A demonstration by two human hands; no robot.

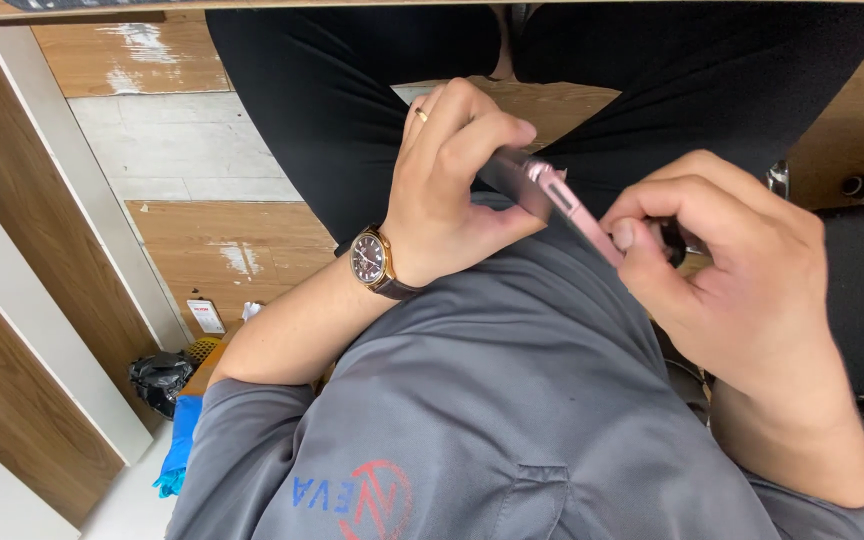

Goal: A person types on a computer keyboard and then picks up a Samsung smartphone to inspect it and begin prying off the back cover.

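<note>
Wood floor w/ small white label card (206, 316) at left, both hands, left (452, 190) & right (742, 270), gripping pink phone (564, 205)

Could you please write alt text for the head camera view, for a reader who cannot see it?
A seated person looks down at a pink phone held edge-up over the lap, gripped by the left hand and right hand. The left wrist wears a brown-strapped watch; the person wears a grey shirt.

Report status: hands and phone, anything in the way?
Left hand gripping top end of pink phone. Right hand pinching its lower end. Phone held edge-on over lap, tilted. Nothing in the way; watch on left wrist.
</note>
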